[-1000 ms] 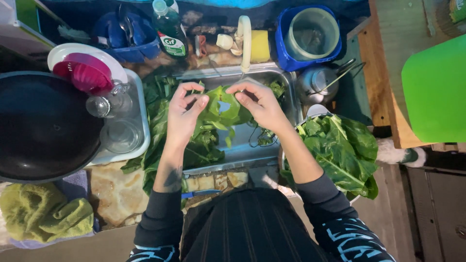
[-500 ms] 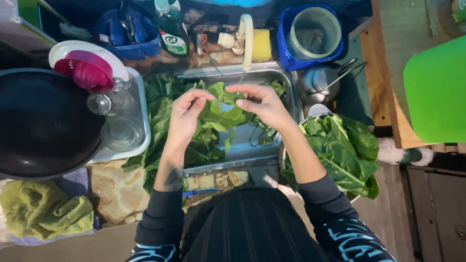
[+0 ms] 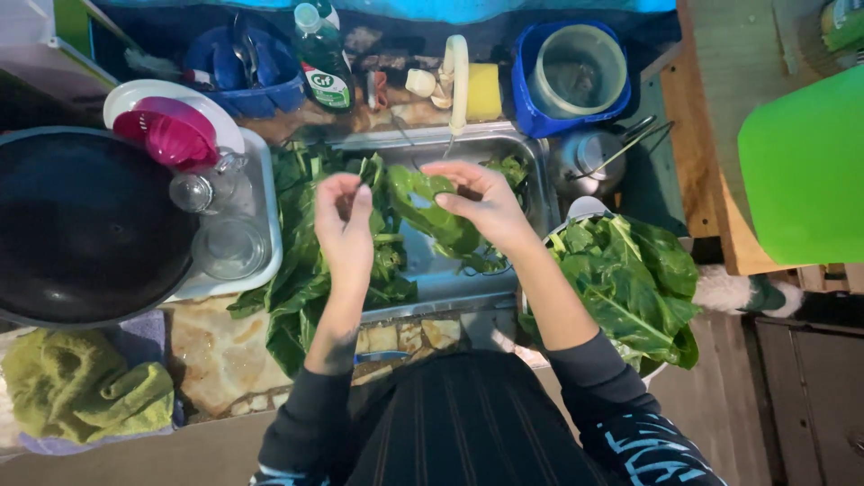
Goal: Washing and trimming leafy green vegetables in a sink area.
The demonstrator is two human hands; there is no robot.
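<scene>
Green and limp, the leaf [image 3: 432, 211] hangs from our right hand [image 3: 490, 202] over the steel sink [image 3: 531, 162]. Our right fingers are pressed together on its upper edge, near the tap [image 3: 456, 76]. From that pinch the leaf's long axis runs down and toward us, so most of the blade lies left of and below the grip, draped in front of the palm and above the water and scraps in the basin.

Our left hand [image 3: 346, 220] is raised just beside the leaf, to its left. Its fingertips are drawn together on something thin and dark, a bit of stalk as far as we can tell, though the piece is too small for us to be sure. The two hands are near each other but not touching, with the leaf's left edge in the gap between them. The right hand is the one on the leaf, and the left is the nearer to its free edge.

Under the left forearm a heap of greens [image 3: 306, 270] lies across the sink's left rim. To our right, well apart from the grip, a bowl [image 3: 585, 209] holds more broad leaves [image 3: 630, 279]. A black pan [image 3: 81, 225] sits far left.
</scene>
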